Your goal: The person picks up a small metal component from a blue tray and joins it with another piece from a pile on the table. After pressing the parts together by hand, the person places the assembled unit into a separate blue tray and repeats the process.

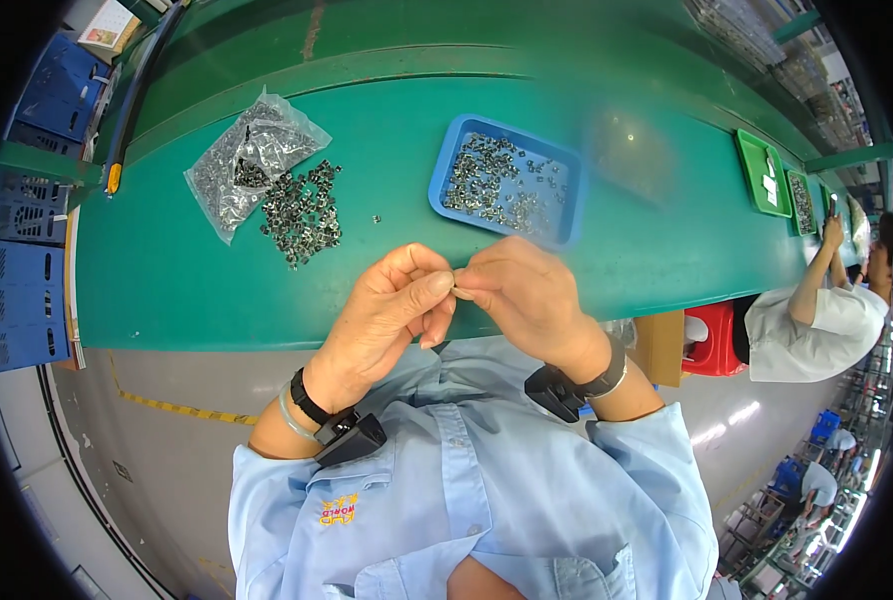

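Observation:
My left hand (397, 305) and my right hand (529, 298) meet above the near edge of the green table (387, 120). Their thumbs and index fingers are pinched together at the same spot. Whatever sits between the fingertips is too small and covered to name. Beyond my left hand lies a loose pile of small metal parts (305, 215), dark and silvery. It spills from a clear plastic bag (229, 180) full of similar parts. Past my right hand stands a blue tray (579, 190) with many small metal pieces (482, 170) in it, mostly toward its left side.
One small part (377, 218) lies alone between pile and tray. Green trays (764, 172) stand at the far right, near a co-worker in a white top (807, 335). A red stool (715, 340) and a cardboard box (659, 348) are under that side. Blue crates (27, 300) are stacked left.

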Demonstrator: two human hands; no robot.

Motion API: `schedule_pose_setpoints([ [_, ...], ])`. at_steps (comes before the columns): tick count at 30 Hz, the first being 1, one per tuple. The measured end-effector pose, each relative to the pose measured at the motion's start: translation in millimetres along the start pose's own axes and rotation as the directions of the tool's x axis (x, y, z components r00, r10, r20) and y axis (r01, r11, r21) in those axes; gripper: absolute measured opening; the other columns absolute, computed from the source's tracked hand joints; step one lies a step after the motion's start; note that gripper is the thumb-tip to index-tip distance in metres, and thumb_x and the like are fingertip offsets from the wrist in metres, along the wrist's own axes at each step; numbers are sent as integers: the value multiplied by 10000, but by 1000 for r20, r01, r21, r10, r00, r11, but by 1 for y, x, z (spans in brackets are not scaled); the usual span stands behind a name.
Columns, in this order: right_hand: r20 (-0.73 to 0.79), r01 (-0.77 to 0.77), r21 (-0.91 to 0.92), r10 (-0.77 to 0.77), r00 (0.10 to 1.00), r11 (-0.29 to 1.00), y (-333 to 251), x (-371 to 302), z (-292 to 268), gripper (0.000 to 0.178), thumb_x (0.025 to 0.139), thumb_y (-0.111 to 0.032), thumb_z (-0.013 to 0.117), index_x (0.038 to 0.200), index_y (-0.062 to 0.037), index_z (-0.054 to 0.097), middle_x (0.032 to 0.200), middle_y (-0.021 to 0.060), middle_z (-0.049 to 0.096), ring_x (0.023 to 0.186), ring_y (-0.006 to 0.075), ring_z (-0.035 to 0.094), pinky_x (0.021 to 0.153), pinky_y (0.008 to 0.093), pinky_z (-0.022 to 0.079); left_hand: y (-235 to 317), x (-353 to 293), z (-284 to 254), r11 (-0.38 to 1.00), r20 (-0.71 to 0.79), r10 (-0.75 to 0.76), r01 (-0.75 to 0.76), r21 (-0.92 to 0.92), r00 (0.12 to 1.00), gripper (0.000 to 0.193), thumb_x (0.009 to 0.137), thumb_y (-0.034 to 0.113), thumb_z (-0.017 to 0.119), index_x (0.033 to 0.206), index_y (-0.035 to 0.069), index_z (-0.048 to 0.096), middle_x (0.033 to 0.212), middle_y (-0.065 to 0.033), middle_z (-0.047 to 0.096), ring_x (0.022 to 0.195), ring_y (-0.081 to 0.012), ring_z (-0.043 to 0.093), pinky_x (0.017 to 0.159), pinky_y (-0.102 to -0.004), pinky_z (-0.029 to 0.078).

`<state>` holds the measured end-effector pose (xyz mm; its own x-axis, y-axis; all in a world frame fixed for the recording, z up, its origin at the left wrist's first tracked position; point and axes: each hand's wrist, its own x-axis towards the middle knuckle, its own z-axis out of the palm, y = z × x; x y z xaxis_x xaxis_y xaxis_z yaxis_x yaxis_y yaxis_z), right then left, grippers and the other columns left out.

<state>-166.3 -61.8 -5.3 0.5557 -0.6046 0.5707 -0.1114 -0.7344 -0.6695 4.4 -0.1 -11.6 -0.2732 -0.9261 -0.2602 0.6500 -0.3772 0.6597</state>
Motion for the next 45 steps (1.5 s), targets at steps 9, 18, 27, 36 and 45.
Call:
schedule_pose_setpoints([
  [9, -17, -154, 132, 157, 987, 979, 2, -3, 4, 145, 715, -50, 709, 840, -66, 637, 769, 56, 613, 689, 207, 589, 580, 300, 472, 0, -3, 5, 995, 12, 16, -14, -101, 1000, 135, 914, 187, 558, 939, 58, 526, 750, -53, 583, 545, -103, 501, 466, -233, 383],
  [18, -32, -133, 90, 136, 990, 987, 5, -6, 5, 134, 731, -53, 701, 842, -66, 627, 781, 61, 615, 704, 211, 596, 576, 295, 480, -1, -1, 9, 997, -36, 42, -40, 59, 998, 142, 934, 198, 523, 952, 57, 524, 762, -48, 583, 546, -92, 499, 471, -217, 390],
  [27, 72, -55, -514, 108, 992, 856, 29, 21, -24, 198, 706, -95, 709, 886, -73, 629, 806, 58, 586, 745, 247, 563, 648, 360, 447, 16, -18, -18, 969, -262, 208, -162, 184, 942, 148, 925, 179, 535, 987, 46, 536, 731, -34, 566, 536, -90, 495, 458, -210, 387],
  [36, 383, 182, -419, -9, 924, 889, 28, 72, 43, 162, 717, -120, 681, 861, -81, 618, 839, 48, 563, 770, 242, 530, 667, 352, 405, 12, -37, -44, 978, -299, 207, -191, 83, 931, 143, 924, 161, 531, 977, 27, 533, 719, -35, 563, 529, -88, 491, 450, -210, 389],
  [45, 375, 105, -250, -4, 927, 963, 12, 66, 50, 175, 714, -128, 687, 877, -94, 630, 836, 34, 557, 772, 242, 523, 676, 345, 401, 20, -34, -45, 973, -331, 220, -184, 138, 918, 168, 925, 167, 533, 1006, 20, 540, 737, -42, 570, 543, -84, 492, 455, -208, 388],
])
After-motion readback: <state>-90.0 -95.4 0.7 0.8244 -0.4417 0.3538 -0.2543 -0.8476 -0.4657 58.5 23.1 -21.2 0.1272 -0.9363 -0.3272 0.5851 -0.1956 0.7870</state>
